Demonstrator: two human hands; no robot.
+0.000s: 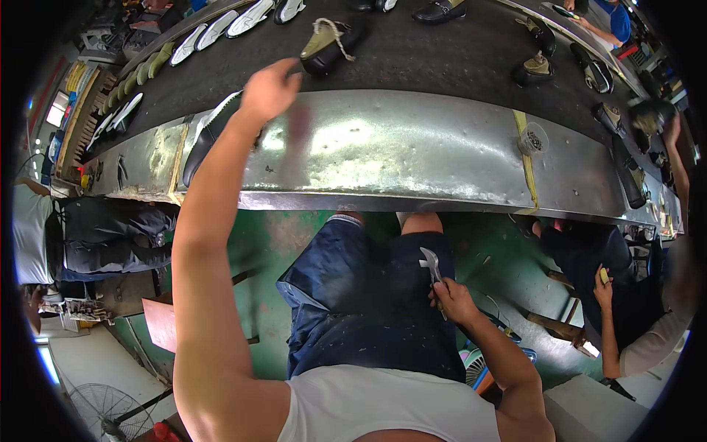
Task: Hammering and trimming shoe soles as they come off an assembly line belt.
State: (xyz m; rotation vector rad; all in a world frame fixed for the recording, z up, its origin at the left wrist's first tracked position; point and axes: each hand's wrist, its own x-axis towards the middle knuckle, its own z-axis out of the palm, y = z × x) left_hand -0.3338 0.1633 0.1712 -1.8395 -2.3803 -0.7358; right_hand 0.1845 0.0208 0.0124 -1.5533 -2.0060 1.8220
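Dark marks on the row of white soles (216, 29) at 11 o'clock: too fine for you to read.

Clear cup (533, 140) at 2 o'clock, on the bare metal front strip of the desk (412, 147), just beside a yellow band (530, 180). Small greyish pieces in it, too small to tell singly.

The corded shoe (322, 48) sits on the desk's black top, a little short of 12 o'clock. Dark body, olive section facing up, pale cord looped over it with an end trailing on its 3 o'clock side.

Your left hand (272, 90), 11 o'clock, is stretched over the desk with fingers bent at the near side of that shoe. Blur there; you cannot tell whether it grips or only comes close.

Your right hand (455, 300), 4 o'clock, is closed round the handles of metal pincers (431, 264), held above your dark shorts (375, 324), head pointing toward 11.

A black shoe (200, 151) with a pale edge lies at 10 o'clock, partly behind your left forearm. Black loafer (440, 12) between 12 and 1. Another olive-and-black shoe (534, 71) between 1 and 2. A co-worker's hand (604, 287) at 3 to 4 o'clock holds something yellow.
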